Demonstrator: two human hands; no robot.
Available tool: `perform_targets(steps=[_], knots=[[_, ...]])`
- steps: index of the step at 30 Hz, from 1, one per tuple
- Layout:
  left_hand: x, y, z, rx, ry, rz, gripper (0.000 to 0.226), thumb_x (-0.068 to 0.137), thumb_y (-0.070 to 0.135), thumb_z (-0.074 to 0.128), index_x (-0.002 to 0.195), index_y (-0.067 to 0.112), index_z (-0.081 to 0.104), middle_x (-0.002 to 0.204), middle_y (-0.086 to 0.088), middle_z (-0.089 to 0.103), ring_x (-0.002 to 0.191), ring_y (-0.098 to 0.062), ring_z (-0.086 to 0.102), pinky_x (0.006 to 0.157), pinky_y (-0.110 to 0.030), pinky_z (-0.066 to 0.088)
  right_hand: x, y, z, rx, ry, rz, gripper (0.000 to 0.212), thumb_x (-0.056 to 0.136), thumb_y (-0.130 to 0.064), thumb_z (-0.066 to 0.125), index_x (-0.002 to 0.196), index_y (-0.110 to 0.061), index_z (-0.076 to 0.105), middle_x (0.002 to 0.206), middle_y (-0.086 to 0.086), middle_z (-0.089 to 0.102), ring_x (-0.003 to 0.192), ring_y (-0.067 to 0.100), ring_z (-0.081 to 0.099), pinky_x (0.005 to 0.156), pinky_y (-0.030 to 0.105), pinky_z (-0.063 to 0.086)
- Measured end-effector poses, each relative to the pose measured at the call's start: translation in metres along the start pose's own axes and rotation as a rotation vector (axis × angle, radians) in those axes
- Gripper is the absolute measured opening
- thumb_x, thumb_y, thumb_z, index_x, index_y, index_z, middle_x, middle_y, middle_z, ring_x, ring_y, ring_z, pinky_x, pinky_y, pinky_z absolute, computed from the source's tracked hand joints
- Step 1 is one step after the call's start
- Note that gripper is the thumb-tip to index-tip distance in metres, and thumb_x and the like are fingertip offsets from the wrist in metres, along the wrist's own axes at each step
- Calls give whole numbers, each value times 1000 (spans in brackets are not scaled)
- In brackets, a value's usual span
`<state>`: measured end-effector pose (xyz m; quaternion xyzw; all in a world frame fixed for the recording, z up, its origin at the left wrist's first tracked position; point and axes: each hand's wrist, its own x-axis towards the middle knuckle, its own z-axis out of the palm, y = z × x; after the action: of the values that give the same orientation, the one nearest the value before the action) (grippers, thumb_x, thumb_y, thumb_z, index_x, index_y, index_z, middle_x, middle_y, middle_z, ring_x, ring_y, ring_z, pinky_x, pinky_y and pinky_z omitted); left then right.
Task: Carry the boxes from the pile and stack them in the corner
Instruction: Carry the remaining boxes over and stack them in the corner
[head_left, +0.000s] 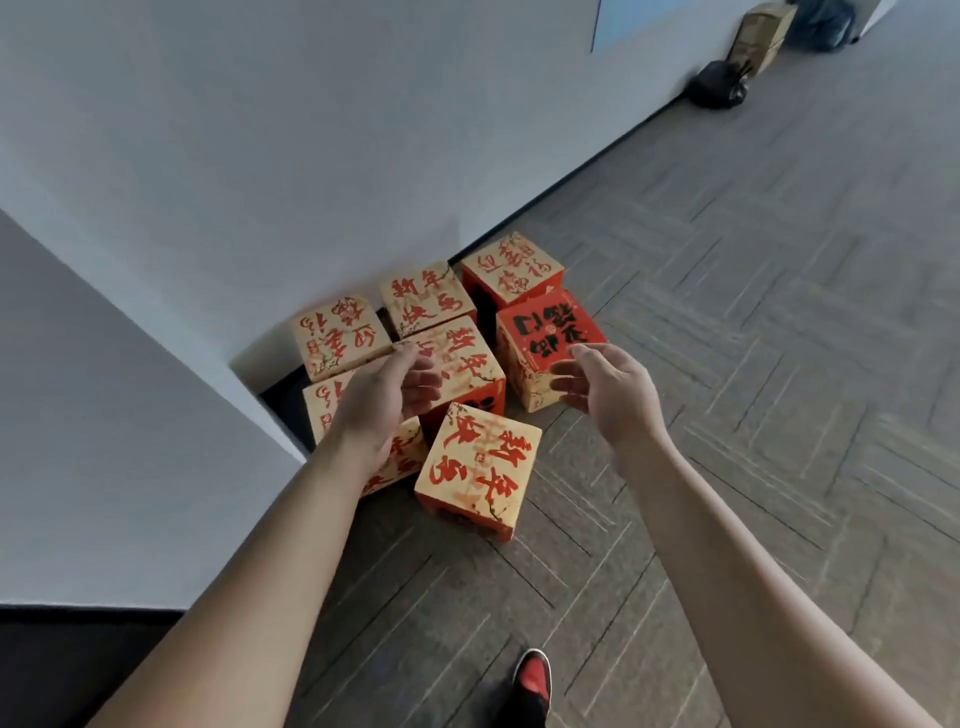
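Several cube-shaped boxes in cream and red with brushed red characters lie clustered on the floor in the wall corner. The nearest box (478, 470) sits tilted in front. Behind it stands a middle box (462, 364), and to its right a box with a red top and black characters (550, 332). My left hand (387, 397) hovers over the left side of the middle box, fingers apart, holding nothing. My right hand (605, 387) hangs open to the right of it, in front of the red-topped box. Both hands face each other across the middle box.
White walls (260, 182) meet in a corner behind the boxes, with a jutting wall edge at left. The floor is grey patterned carpet (753, 364). A black bag (719, 85) and a brown carton (761, 36) stand along the wall far right. My red-and-black shoe (532, 680) shows below.
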<state>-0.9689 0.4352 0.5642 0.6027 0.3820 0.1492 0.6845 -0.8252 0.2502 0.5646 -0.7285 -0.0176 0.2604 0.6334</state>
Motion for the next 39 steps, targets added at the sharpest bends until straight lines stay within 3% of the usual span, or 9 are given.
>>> perform_targets(steps=[6, 14, 19, 22, 25, 28, 32, 35, 39], knots=[[92, -85, -2, 38, 4, -102, 31, 104, 34, 48, 105, 11, 69, 105, -14, 73, 107, -30, 69, 102, -48, 52, 99, 99, 17, -105, 5, 153, 19, 108, -23, 54, 107, -10, 68, 102, 13, 77, 86, 22, 71, 75, 34, 57], [224, -298, -10, 195, -107, -245, 35, 109, 34, 40, 133, 14, 55, 131, -3, 60, 130, -23, 54, 114, -43, 40, 211, 317, 50, -285, 43, 356, 21, 107, -24, 52, 107, -13, 70, 103, 6, 75, 86, 17, 64, 77, 33, 53], [293, -419, -8, 324, -122, -336, 23, 108, 43, 38, 110, 33, 58, 105, 14, 66, 103, -7, 62, 79, -25, 50, 266, 442, 74, -355, 55, 447, 37, 106, -31, 52, 137, -12, 60, 111, -7, 67, 90, 8, 58, 70, 30, 43], [327, -478, -15, 431, -91, -373, 37, 105, 53, 38, 129, 31, 56, 119, 6, 69, 111, -17, 64, 84, -36, 56, 287, 502, 88, -374, 45, 523, 54, 107, -35, 50, 155, -12, 45, 140, 6, 63, 115, 20, 60, 85, 34, 45], [351, -513, -20, 491, -34, -406, 55, 101, 59, 41, 146, 27, 43, 132, 0, 62, 117, -23, 60, 89, -41, 55, 297, 545, 99, -288, 49, 580, 48, 107, -39, 51, 149, -17, 50, 117, -2, 71, 94, 10, 67, 67, 28, 48], [363, -530, -23, 487, 11, -483, 75, 89, 69, 43, 149, 24, 40, 137, -4, 60, 121, -27, 58, 98, -49, 53, 299, 560, 106, -160, 76, 621, 33, 106, -40, 52, 135, -24, 55, 107, -6, 75, 90, 11, 72, 66, 30, 55], [358, -512, -18, 467, 3, -480, 52, 97, 61, 43, 134, 27, 56, 123, -1, 68, 106, -21, 63, 77, -37, 56, 299, 541, 102, -18, 139, 585, 33, 103, -41, 56, 133, -26, 58, 106, -3, 80, 93, 20, 78, 88, 48, 64], [340, -461, -7, 423, -4, -421, 36, 105, 48, 43, 126, 25, 61, 113, 3, 69, 94, -12, 62, 64, -28, 47, 288, 484, 88, -52, 155, 518, 41, 103, -43, 54, 140, -26, 55, 112, -4, 78, 94, 17, 77, 80, 39, 64], [305, -346, 3, 375, -35, -333, 29, 107, 40, 41, 113, 25, 66, 101, 8, 70, 93, -11, 62, 68, -31, 50, 255, 366, 66, -72, 204, 414, 53, 103, -44, 52, 152, -26, 46, 122, -6, 73, 92, 11, 76, 66, 29, 59]])
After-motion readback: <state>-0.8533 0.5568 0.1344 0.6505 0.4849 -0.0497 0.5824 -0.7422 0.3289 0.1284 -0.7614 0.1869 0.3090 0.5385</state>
